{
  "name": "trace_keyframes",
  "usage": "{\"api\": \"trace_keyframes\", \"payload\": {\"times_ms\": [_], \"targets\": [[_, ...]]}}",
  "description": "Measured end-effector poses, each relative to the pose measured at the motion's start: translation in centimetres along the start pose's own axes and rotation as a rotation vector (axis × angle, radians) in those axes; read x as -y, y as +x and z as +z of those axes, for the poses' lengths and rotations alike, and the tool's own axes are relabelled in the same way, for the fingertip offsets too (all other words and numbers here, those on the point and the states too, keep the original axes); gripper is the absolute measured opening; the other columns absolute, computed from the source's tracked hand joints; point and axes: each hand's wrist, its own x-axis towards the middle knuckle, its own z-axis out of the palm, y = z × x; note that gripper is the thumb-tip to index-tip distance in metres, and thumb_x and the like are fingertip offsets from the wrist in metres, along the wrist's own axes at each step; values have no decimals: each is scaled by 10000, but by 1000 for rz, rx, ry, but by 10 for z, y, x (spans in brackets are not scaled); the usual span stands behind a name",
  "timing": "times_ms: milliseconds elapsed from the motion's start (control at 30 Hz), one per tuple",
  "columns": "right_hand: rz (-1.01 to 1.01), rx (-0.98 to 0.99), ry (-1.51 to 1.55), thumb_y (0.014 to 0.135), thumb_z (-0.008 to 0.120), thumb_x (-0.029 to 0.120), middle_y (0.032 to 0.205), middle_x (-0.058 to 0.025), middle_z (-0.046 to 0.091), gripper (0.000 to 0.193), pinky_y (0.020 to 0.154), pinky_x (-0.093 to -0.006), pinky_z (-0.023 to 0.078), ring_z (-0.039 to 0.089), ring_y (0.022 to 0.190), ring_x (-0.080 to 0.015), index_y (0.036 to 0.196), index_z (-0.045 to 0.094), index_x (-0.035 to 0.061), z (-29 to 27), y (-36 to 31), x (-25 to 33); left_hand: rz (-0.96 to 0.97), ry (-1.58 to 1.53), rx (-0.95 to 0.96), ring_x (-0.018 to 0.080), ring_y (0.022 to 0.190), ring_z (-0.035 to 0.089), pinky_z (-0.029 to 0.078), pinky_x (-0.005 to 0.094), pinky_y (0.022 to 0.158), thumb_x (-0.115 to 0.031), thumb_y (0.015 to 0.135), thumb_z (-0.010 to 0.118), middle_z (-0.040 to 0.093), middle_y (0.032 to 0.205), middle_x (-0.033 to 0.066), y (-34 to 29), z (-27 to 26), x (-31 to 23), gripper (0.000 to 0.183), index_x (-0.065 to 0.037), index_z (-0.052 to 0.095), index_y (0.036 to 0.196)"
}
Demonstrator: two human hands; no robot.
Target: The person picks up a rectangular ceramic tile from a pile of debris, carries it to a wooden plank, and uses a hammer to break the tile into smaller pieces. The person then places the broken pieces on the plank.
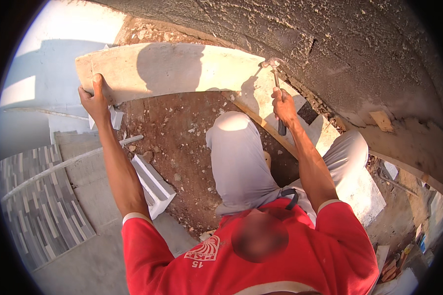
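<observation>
A long pale board (221, 69) spans the far side in front of me, its right end by a rough wall. My left hand (94, 101) grips its left end, thumb on the top face and fingers at the edge. My right hand (283, 104) is closed round the dark handle of a claw hammer (275, 73). The hammer's metal head is at the board's right end; whether it touches cannot be made out. Below that end, a wooden plank (266, 123) runs slantwise beside my knee.
Reddish soil with rubble (167, 132) lies under the board. The rough grey wall (349, 59) rises at the right. To the left are a white angular piece (155, 189), a thin pale pole (74, 160) and grey striped tiles (44, 206). Scraps (394, 265) lie at the lower right.
</observation>
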Motion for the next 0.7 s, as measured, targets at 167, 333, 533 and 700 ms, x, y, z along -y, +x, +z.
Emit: {"api": "trace_keyframes", "payload": {"times_ms": [167,333,533,700], "targets": [[-209,-197,228,1083,461,430,549,50,390,399,369,-284,357,395,408,-82,909,489,72,3,-6,-6,-14,63,6,138,859,557,478,295,781,-408,894,784,633,968,73,0,-4,4,485,11,593,1048],[56,-51,1,1068,463,433,623,-24,523,441,451,-343,449,527,502,-150,991,559,10,-2,0,-5,36,24,-29,133,851,550,476,291,762,-422,889,790,625,958,63,1,-4,6,494,6,592,1038],[-213,-160,89,1072,476,462,553,52,381,421,356,-283,359,373,397,-79,944,491,61,6,2,-16,-24,16,-4,130,851,558,479,285,757,-410,892,787,631,961,63,-4,-2,0,477,-1,586,1034],[-71,-193,110,1079,442,450,536,40,391,424,344,-289,349,382,382,-89,947,491,51,5,8,-32,-42,-37,-21,132,826,559,482,287,749,-369,899,787,633,937,58,-5,2,-6,433,-5,579,1010]]}}
